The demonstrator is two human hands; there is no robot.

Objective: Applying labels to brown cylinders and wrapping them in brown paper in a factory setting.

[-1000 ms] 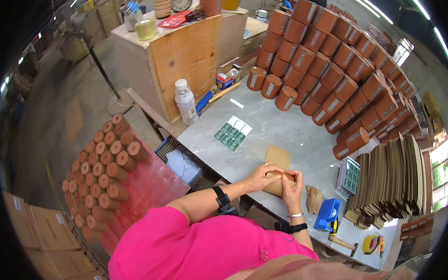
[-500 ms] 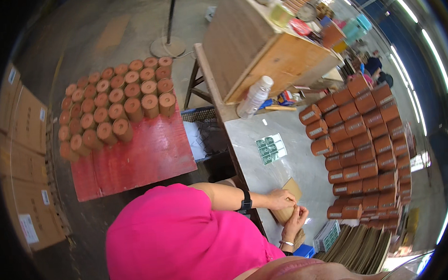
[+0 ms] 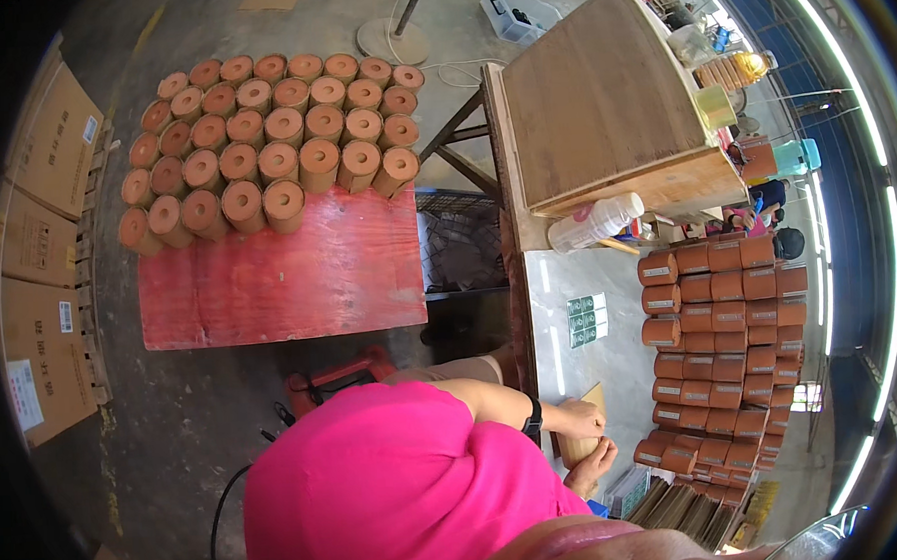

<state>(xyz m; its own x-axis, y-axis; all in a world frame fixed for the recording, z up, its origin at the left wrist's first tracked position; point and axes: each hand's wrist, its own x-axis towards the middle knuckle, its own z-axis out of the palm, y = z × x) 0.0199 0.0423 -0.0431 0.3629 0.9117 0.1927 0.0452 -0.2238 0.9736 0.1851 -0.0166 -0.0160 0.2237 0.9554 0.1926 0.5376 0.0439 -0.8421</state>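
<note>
View swung left — 2 hands (image 3: 581, 418) still on cardboard (image 3: 578, 448).

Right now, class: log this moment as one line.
left hand: touching brown cardboard | right hand: touching same cardboard | green label sheet: on grey tabletop

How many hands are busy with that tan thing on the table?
2. The left hand lies across the tan piece; the right hand is at its right side, nearer the body. Some fingers are hidden.
</note>
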